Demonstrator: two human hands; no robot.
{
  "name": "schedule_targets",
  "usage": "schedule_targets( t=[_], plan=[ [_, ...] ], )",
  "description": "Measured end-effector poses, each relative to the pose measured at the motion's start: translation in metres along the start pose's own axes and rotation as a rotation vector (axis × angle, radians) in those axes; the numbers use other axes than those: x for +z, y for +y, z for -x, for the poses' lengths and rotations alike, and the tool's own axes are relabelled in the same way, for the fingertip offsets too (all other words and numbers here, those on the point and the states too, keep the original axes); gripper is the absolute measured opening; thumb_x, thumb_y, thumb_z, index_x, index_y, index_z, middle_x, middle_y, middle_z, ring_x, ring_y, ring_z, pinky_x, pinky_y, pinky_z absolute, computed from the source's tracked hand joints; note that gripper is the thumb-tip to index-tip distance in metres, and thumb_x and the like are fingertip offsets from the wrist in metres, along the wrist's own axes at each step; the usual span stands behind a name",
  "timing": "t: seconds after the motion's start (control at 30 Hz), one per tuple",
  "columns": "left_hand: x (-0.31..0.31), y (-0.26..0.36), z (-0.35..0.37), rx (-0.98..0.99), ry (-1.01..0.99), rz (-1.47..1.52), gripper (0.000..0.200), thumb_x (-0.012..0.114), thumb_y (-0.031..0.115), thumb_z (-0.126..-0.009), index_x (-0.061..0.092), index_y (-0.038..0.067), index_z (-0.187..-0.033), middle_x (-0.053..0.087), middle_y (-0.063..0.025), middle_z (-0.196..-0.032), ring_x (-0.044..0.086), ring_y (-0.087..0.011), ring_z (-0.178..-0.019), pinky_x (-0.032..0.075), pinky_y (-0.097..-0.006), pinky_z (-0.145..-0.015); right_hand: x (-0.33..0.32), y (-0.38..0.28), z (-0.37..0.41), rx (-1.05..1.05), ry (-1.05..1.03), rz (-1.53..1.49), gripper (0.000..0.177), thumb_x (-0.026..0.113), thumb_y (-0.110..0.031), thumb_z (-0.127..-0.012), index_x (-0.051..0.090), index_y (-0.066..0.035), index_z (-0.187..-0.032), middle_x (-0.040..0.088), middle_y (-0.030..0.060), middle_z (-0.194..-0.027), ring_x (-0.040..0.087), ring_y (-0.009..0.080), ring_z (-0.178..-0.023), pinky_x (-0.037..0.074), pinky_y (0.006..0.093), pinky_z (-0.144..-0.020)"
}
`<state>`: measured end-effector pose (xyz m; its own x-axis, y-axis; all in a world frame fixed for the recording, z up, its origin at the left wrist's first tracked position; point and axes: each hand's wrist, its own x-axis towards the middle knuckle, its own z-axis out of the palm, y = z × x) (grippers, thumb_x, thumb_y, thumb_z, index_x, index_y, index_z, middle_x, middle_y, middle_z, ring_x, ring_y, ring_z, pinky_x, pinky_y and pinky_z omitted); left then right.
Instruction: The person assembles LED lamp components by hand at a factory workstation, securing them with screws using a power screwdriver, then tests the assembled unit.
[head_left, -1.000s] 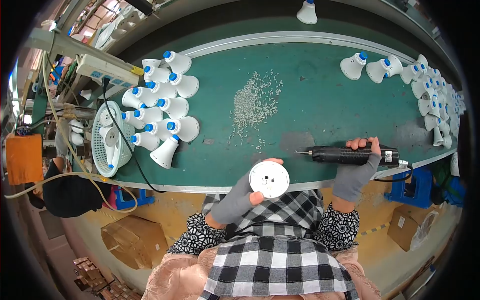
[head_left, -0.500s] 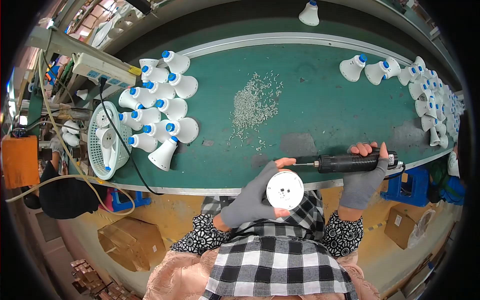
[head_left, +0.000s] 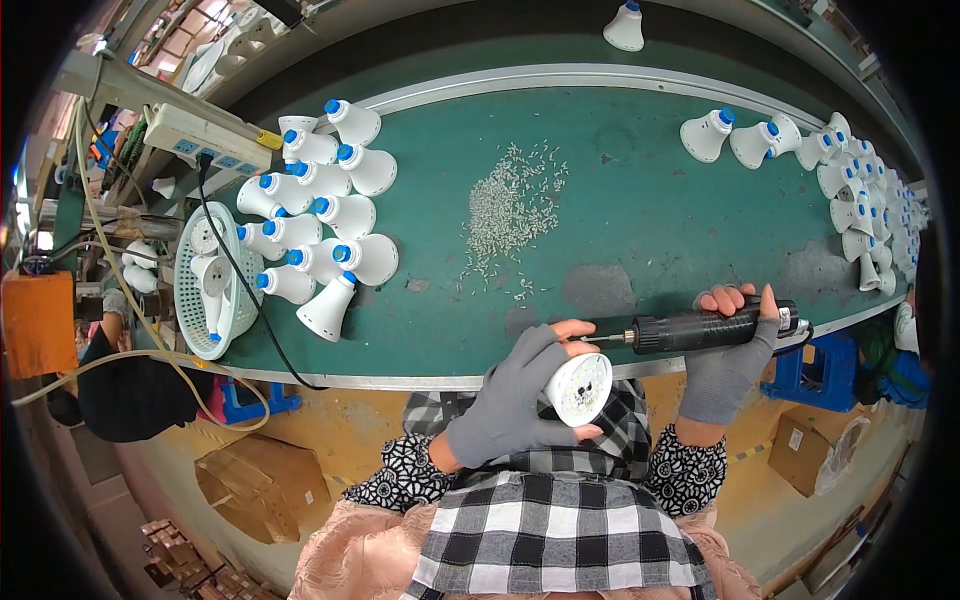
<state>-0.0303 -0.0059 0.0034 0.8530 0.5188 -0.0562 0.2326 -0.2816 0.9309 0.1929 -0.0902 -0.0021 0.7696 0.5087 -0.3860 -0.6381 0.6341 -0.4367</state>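
Note:
My left hand [head_left: 515, 392], in a grey fingerless glove, holds a white lamp housing [head_left: 579, 390] over my lap, its round face with small dark parts turned up and to the right. My right hand [head_left: 730, 350], gloved the same way, grips a black electric screwdriver [head_left: 685, 331] at the table's front edge. The tool points left, and its bit reaches the fingertips of my left hand. Beyond my hands, a pile of small screws [head_left: 510, 205] is spread on the green table [head_left: 430, 250].
White lamp housings with blue caps [head_left: 349, 217] stand at the left, and more [head_left: 707, 136] at the right. A pale green basket [head_left: 240, 315] holds several. A black cable [head_left: 245, 285] crosses the left side. Another person's dark sleeve [head_left: 135, 390] shows at far left.
My left hand has tilted the lamp housing, so its face now looks narrower and shows more parts. The screwdriver has shifted slightly left and down with my right hand.

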Motion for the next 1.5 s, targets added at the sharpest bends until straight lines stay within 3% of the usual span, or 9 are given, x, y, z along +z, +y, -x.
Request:
schedule_targets(
  t=[0.53, 0.93, 1.03, 1.13, 1.5],
  plan=[
    [0.001, 0.0, 0.001, 0.008, 0.032, 0.048, 0.074, 0.089, 0.034, -0.061, 0.058, 0.008, -0.124, 0.05, -0.009, -0.133, 0.053, -0.0252, -0.122, 0.046, -0.0359, -0.1, 0.009, -0.004, 0.009, -0.095, -0.114, 0.016, 0.018, 0.058, -0.023, -0.095, 0.05, -0.007, -0.094, 0.043, 0.0029, -0.076, 0.045, 0.0141, -0.068, 0.043, 0.0315, -0.069],
    [0.001, 0.003, 0.002, 0.049, 0.015, -0.109, 0.074, 0.089, 0.037, -0.063, 0.059, 0.009, -0.124, 0.05, -0.0097, -0.133, 0.054, -0.0254, -0.12, 0.048, -0.0353, -0.098, 0.015, -0.009, 0.014, -0.151, -0.257, 0.051, 0.018, 0.055, -0.024, -0.096, 0.051, -0.006, -0.098, 0.042, 0.0024, -0.076, 0.041, 0.0132, -0.066, 0.038, 0.0313, -0.069],
    [0.003, 0.003, 0.002, 0.109, 0.067, -0.115, 0.072, 0.086, 0.032, -0.062, 0.057, 0.01, -0.124, 0.052, -0.0067, -0.131, 0.056, -0.0248, -0.107, 0.05, -0.0362, -0.09, 0.014, -0.009, 0.014, -0.157, -0.269, 0.052, 0.018, 0.054, -0.023, -0.096, 0.052, -0.006, -0.097, 0.042, 0.0024, -0.076, 0.041, 0.0133, -0.065, 0.038, 0.0312, -0.068],
    [0.003, 0.001, 0.003, 0.092, 0.025, -0.145, 0.074, 0.088, 0.036, -0.063, 0.058, 0.009, -0.125, 0.051, -0.0098, -0.132, 0.055, -0.026, -0.118, 0.049, -0.0357, -0.096, 0.018, -0.009, 0.017, -0.178, -0.265, 0.086, 0.017, 0.054, -0.023, -0.096, 0.052, -0.006, -0.097, 0.042, 0.0025, -0.076, 0.042, 0.0133, -0.065, 0.038, 0.0311, -0.067],
    [-0.003, 0.0, 0.002, 0.234, -0.041, -0.275, 0.073, 0.087, 0.039, -0.061, 0.059, 0.008, -0.122, 0.055, -0.0104, -0.125, 0.058, -0.0273, -0.104, 0.051, -0.0375, -0.087, 0.027, -0.015, 0.015, -0.142, -0.642, 0.122, 0.024, 0.058, -0.025, -0.09, 0.043, -0.008, -0.101, 0.046, 0.002, -0.075, 0.048, 0.0128, -0.058, 0.042, 0.0307, -0.063]
  ],
)
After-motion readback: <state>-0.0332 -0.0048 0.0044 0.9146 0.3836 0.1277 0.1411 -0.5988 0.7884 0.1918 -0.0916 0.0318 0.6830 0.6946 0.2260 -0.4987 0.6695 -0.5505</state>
